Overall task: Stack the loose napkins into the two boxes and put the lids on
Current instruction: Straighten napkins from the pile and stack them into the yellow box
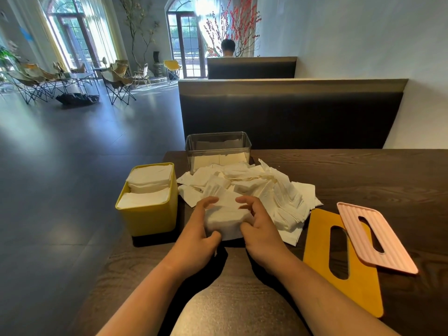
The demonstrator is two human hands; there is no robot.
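Two boxes flank the work: the yellow box (148, 209), packed full, stands at nine o'clock of the napkin stack (228, 219), which the left hand (196, 236) and right hand (259, 234) both clasp; loose napkins (254, 187) and the clear box (218, 149) lie at twelve, the yellow lid (358, 292) and overlapping pink lid (389, 241) at three

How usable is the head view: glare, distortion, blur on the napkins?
Head view: arched windows blown out, glare streaking the floor. Head view: wide-angle bend curves the booth back and table edge. Head view: napkin stack gripped by left hand and right hand is slightly soft, folds barely readable; napkins in the yellow box nearly clip white.
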